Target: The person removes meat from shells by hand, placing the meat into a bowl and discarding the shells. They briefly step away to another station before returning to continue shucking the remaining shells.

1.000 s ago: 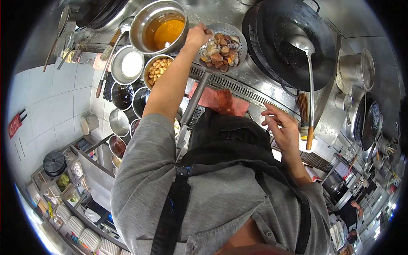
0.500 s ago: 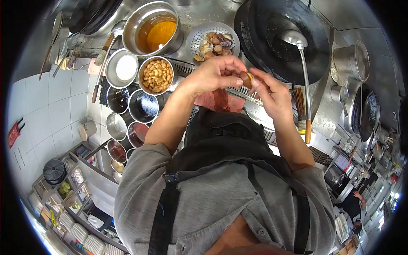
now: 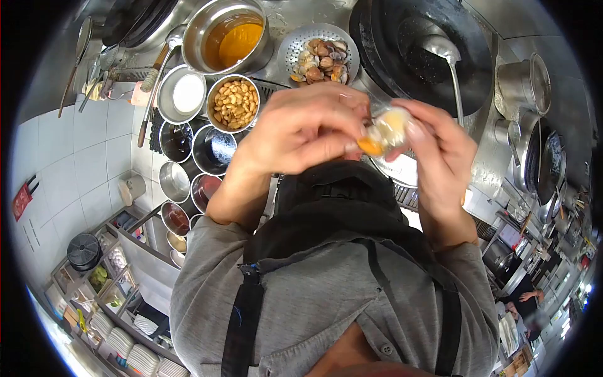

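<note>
Between my two hands is an opened clam point(image 3: 391, 127), pale inside with orange flesh at its lower left, somewhat blurred. My left hand point(image 3: 301, 125) is closed, its fingertips pinching the clam's orange side. On the other side, my right hand point(image 3: 443, 141) grips the shell between thumb and fingers. Just beyond my left hand sits a perforated steel strainer ladle point(image 3: 290, 51) holding several brown-shelled clams point(image 3: 323, 60), some of them gaping with orange flesh showing.
A black wok point(image 3: 402, 81) with a steel ladle point(image 3: 440, 47) stands at the right. Left of the strainer are a pot of amber liquid point(image 3: 210, 28), a container of peanuts point(image 3: 235, 103) and a bowl with white contents point(image 3: 187, 94). Another person point(image 3: 527, 301) is far right.
Both hands have come closer to the camera and slightly lower in view. The clam, formerly showing its brown shell, now shows its pale inside and orange flesh.
</note>
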Tool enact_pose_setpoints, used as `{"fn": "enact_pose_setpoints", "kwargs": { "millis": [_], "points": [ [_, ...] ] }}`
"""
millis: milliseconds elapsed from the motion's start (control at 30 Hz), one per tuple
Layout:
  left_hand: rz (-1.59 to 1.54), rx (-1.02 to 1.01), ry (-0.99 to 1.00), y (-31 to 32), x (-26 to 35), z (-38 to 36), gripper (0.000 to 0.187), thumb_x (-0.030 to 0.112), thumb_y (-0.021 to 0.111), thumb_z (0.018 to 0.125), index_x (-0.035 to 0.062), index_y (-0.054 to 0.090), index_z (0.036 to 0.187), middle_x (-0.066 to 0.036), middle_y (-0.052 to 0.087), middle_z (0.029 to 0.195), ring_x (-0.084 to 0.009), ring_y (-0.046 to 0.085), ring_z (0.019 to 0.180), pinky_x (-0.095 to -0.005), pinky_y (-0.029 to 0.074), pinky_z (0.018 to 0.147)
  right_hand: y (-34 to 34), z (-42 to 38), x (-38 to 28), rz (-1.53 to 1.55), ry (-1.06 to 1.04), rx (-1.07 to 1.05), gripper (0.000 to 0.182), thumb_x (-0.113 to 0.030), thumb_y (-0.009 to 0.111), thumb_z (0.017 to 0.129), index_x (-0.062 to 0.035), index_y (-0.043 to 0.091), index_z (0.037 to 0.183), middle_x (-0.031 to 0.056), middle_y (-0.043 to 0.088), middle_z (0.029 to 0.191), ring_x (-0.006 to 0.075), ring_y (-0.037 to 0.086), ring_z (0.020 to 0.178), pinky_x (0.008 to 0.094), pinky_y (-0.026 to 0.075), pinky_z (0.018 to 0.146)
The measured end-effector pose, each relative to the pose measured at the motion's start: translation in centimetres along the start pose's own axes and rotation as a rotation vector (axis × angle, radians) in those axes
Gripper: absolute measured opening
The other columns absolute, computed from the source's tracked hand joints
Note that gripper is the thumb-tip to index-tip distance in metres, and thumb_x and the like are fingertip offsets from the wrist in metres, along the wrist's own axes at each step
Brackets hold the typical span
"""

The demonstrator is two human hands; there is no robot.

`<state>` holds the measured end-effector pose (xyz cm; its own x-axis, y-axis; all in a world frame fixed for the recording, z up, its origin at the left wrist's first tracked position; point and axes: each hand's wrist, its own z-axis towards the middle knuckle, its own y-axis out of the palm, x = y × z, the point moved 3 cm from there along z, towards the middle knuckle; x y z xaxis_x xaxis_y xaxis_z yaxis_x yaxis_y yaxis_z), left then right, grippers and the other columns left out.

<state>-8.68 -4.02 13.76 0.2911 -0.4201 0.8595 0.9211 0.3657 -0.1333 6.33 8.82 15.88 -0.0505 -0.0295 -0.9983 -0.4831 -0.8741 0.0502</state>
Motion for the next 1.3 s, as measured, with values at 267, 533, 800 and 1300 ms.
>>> {"fn": "enact_pose_setpoints", "kwargs": {
  "millis": [267, 533, 800, 1300],
  "points": [
    [-0.218, 0.613, 0.481, 4.7, 8.7, 1.1, 0.022, 0.006, 0.075, 0.075, 0.0184, 0.064, 0.090, -0.011, 0.060, 0.087, -0.0105, 0.054, 0.056, -0.0148, 0.037, 0.040, 1.3, -1.1, -8.7, 0.076, -0.433, -0.374, 0.031, -0.019, 0.056, 0.086, 0.0068, 0.060, 0.104, 0.0186, 0.066, 0.095, 0.0243, 0.066, 0.071, 0.0330, 0.053, 0.061],
    [-0.170, 0.258, 0.466, 2.8, 7.8, 1.1, 0.013, 0.013, 0.073, 0.080, 0.0175, 0.063, 0.087, -0.008, 0.060, 0.089, -0.0105, 0.057, 0.059, -0.0210, 0.038, 0.041, 1.1, -1.5, -8.1, 0.035, -0.424, -0.412, 0.031, -0.019, 0.061, 0.081, 0.0018, 0.061, 0.105, 0.0137, 0.069, 0.087, 0.0243, 0.067, 0.063, 0.0358, 0.052, 0.053],
    [0.206, 0.159, -0.420, 1.8, -11.0, -3.8, 0.019, 0.006, 0.073, 0.075, 0.0036, 0.064, 0.091, -0.008, 0.067, 0.085, -0.0179, 0.066, 0.075, -0.0289, 0.052, 0.066, -2.4, 2.1, 11.0, -0.447, 0.183, -0.019, 0.035, -0.018, 0.063, 0.089, -0.0005, 0.059, 0.119, 0.0139, 0.069, 0.089, 0.0197, 0.069, 0.073, 0.0289, 0.053, 0.065],
    [0.886, 0.096, -1.427, -6.9, -33.8, -6.6, 0.048, 0.029, 0.064, 0.076, 0.0001, 0.062, 0.114, -0.021, 0.059, 0.121, -0.0330, 0.059, 0.112, -0.0408, 0.048, 0.094, -5.6, -4.2, 16.5, -0.648, 0.410, -0.097, 0.032, -0.019, 0.063, 0.087, -0.0022, 0.063, 0.114, 0.0155, 0.069, 0.090, 0.0259, 0.068, 0.073, 0.0348, 0.053, 0.067]
  ]
}}
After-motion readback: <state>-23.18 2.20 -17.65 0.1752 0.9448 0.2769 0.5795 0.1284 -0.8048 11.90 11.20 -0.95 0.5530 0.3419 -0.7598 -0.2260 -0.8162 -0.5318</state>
